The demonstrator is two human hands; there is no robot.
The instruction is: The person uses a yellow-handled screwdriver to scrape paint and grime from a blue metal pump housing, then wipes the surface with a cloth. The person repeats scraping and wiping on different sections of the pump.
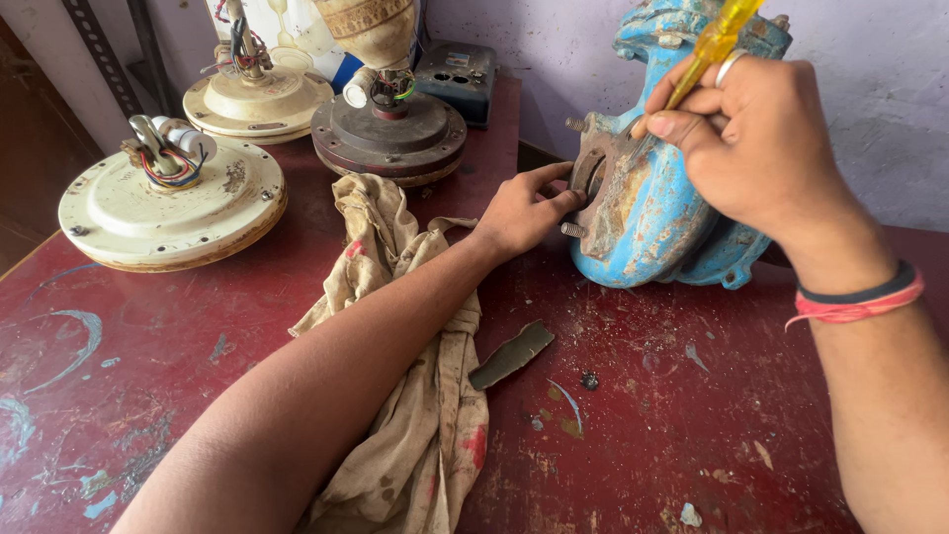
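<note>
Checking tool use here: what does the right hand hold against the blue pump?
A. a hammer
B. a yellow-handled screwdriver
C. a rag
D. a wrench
B: the right hand grips a yellow-handled screwdriver at the blue pump.

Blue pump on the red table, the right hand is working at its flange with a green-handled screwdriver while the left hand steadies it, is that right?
Not quite: the screwdriver handle is yellow, not green, as the head view shows. The rest holds: the right hand works it at the flange of the blue pump on the red table, and the left hand steadies the flange.
</note>
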